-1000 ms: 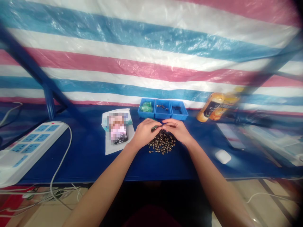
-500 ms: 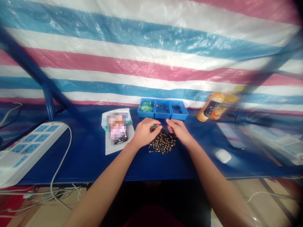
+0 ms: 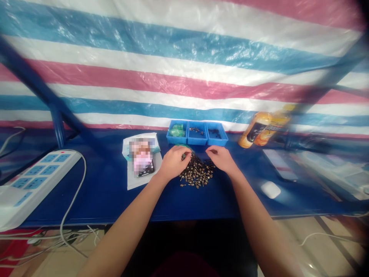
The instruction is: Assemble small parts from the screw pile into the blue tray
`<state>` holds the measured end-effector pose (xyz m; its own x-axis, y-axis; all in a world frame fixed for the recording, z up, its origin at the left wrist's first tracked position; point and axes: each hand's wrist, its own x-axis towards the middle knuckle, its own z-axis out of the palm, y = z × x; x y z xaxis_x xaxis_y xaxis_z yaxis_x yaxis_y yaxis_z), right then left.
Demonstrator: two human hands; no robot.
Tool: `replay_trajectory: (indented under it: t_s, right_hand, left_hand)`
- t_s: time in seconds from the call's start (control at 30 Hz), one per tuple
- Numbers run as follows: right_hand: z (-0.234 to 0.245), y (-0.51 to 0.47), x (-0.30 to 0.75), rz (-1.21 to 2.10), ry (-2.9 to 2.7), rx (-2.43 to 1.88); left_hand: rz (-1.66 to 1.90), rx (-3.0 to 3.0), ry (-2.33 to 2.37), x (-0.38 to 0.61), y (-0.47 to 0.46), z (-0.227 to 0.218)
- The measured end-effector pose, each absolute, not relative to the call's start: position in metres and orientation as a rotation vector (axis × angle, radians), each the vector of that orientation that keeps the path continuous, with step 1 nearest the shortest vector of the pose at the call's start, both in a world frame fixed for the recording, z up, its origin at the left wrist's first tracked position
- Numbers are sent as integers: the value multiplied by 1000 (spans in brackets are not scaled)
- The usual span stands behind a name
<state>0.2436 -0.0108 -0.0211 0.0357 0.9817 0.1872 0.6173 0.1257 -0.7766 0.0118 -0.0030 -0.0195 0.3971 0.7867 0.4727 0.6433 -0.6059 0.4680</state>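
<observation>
A pile of several small brass-coloured metal parts (image 3: 197, 174) lies on the blue table (image 3: 109, 192). My left hand (image 3: 173, 161) rests at the pile's left edge, fingers curled round a small dark-green piece. My right hand (image 3: 222, 158) sits at the pile's right edge with fingers bent and pinched down onto the parts; what it holds is too small to make out. Just behind the hands stand three small blue bins (image 3: 197, 133), the left one with green pieces, the others with small dark parts.
A phone (image 3: 142, 162) lies on white paper left of the hands. A white power strip (image 3: 31, 184) with cable sits at far left. Orange bottles (image 3: 261, 129) lie at back right, a white case (image 3: 271, 189) to the right. A striped tarp hangs behind.
My hands, joined above the pile a second ago, have drawn apart. The right hand has dropped to the pile's right edge; the left still holds the green piece.
</observation>
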Motion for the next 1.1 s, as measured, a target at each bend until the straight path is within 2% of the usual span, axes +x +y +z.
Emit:
replay_trajectory:
  t_s: [0.1, 0.3, 0.4, 0.8, 1.1]
  right_hand:
    - [-13, -17, 254, 724, -1863, -1658]
    - [9, -28, 286, 1123, -1930, -1586]
    - [8, -29, 291, 1221, -1954, -1607]
    - [5, -27, 286, 1019, -1895, -1568]
    - [12, -32, 262, 1135, -1680, -1210]
  left_hand:
    - [998, 2439, 1269, 11, -2, -21]
    - [1004, 2436, 1245, 12, -3, -21]
    - [1005, 2434, 1234, 13, -3, -22]
    - [1018, 2432, 1238, 12, -3, -19]
    - [1011, 2425, 1073, 13, -9, -13]
